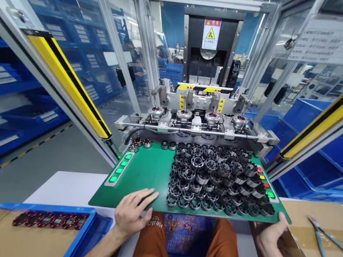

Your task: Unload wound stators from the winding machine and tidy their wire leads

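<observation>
My left hand rests at the front edge of a green work plate, its fingers stretched out flat on the surface and the thumb apart near the edge. At the plate's front right corner, my right hand grips the edge, thumb on top and the other fingers hidden below. Many black slotted stator cores stand in stacked rows on the right half of the plate. A few copper-wound stators sit at its back left. Behind the plate, a winding machine carries stators on several stations.
Lit green buttons line the plate's left side; coloured buttons are at right. A blue tray with a row of wound stators stands at lower left. Cutting pliers lie on cardboard at right. Yellow guard bars flank the machine.
</observation>
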The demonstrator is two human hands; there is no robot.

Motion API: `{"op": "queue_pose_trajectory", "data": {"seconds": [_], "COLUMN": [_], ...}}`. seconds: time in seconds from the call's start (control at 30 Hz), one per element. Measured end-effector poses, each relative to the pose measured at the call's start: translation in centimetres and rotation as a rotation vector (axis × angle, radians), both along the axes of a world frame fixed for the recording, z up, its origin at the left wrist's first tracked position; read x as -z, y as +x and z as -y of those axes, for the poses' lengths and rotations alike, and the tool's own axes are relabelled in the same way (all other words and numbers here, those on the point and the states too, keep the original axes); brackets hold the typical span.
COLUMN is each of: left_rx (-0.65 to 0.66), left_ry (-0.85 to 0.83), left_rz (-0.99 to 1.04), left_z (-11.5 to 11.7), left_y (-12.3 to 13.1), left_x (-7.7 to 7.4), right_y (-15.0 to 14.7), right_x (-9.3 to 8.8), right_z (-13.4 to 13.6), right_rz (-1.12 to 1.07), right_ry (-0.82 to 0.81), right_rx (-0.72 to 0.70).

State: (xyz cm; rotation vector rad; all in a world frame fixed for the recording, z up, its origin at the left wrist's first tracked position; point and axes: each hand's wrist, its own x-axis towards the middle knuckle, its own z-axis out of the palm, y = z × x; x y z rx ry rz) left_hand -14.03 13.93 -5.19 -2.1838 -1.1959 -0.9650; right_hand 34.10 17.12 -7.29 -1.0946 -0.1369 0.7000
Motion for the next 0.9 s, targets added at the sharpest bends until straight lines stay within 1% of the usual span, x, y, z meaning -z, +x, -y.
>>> {"op": "queue_pose_trajectory", "data": {"seconds": [0.17,0.3,0.43,0.67,0.77,0.9], "left_rx": [0.003,0.016,0.017,0.008,0.012,0.009], "left_ry": [0.001,0.025,0.041,0.060,0.055,0.051], "left_rz": [-0.027,-0.040,-0.033,-0.084,-0.075,-0.043], "left_z": [-0.2,-0.3,-0.4,-0.5,-0.5,-0.4], "left_y": [-0.5,-0.6,-0.5,-1.0,-0.9,-0.3], "left_x": [0.8,0.8,0.7,1.4,1.2,0.5], "right_y": [0.2,0.3,0.3,0.5,0.5,0.4], "right_x": [0.2,0.4,0.5,0.7,0.7,0.7], "right_z": [-0.1,-0.1,-0.1,-0.2,-0.2,-0.1], "right_rz": [-0.014,0.002,0.020,-0.035,-0.052,-0.037], "right_ry": [-0.007,-0.022,0.009,-0.028,-0.028,-0.006], "right_rx": [0.004,-0.022,-0.025,0.004,-0.014,-0.022]}}
